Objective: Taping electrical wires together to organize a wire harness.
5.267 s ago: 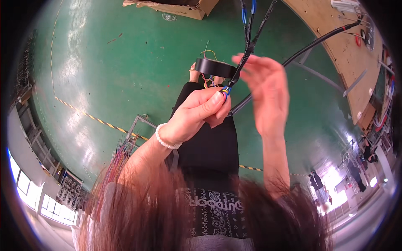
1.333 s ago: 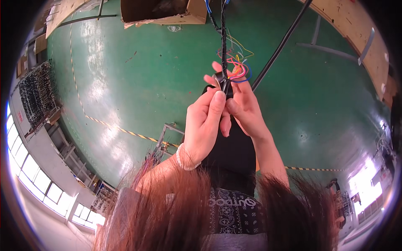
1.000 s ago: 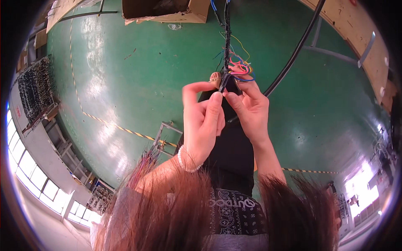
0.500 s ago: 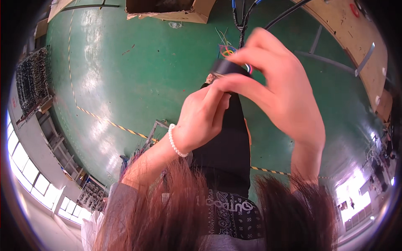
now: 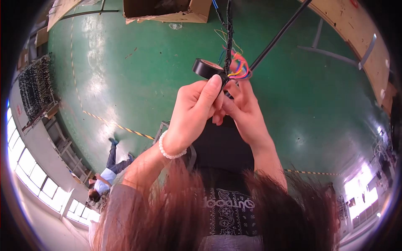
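Observation:
A wire harness wrapped in black tape comes down from the top to my two hands. Loose coloured wires, pink, yellow and blue, fan out at its junction. My left hand, with a white bead bracelet on the wrist, is closed, its thumb pressing on the taped junction. A roll of black tape sits just beyond that thumb, tilted, against the harness. My right hand is closed on the harness from the right, close below the coloured wires. Its fingertips are partly hidden behind the bundle.
A straight black cable slants up to the right from the harness. An open cardboard box stands on the green floor ahead. A wooden board edge curves along the right. A person in light blue is at the lower left.
My right hand has come down and left from its raised, arched position to the harness. The tape roll has moved left, out from between my hands. A person has come into view at lower left.

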### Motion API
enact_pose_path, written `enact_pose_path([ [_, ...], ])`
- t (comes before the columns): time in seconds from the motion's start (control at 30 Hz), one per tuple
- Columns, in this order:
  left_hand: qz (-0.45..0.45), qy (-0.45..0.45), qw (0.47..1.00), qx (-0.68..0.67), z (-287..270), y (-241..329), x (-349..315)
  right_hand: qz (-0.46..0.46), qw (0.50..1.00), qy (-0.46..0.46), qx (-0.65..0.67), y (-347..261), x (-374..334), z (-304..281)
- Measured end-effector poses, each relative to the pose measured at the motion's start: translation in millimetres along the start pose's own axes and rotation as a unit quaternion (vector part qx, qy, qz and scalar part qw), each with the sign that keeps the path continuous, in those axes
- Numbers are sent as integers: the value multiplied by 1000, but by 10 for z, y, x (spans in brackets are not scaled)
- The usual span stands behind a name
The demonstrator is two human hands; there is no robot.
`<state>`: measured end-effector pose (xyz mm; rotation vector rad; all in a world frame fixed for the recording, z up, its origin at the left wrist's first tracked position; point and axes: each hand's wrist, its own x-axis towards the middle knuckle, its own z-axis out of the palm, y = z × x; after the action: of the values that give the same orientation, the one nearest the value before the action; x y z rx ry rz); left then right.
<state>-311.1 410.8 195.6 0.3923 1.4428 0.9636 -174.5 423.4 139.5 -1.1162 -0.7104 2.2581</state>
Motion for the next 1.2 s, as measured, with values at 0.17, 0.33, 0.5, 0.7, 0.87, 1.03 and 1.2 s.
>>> enact_pose_path([
  [0.17,-46,-34,997,53,-93,140,-28,-33,994,-99,27,122,401,-208],
  [0.33,-63,-63,991,98,-137,130,-29,-254,907,26,-335,-62,62,-232],
  [0.5,72,-69,957,272,-119,41,-47,-163,981,-80,72,-346,-357,-171],
  [0.7,110,-78,948,289,-173,32,-16,-342,930,-58,-126,-372,167,-96],
  [0.87,127,-39,928,349,-185,23,-25,-317,934,40,-160,-265,195,9],
  [1.03,168,-17,893,417,-168,3,-16,-228,953,152,-132,-414,199,211],
  [1.2,189,-11,883,431,-138,35,-37,-131,956,203,-164,-750,156,235],
])
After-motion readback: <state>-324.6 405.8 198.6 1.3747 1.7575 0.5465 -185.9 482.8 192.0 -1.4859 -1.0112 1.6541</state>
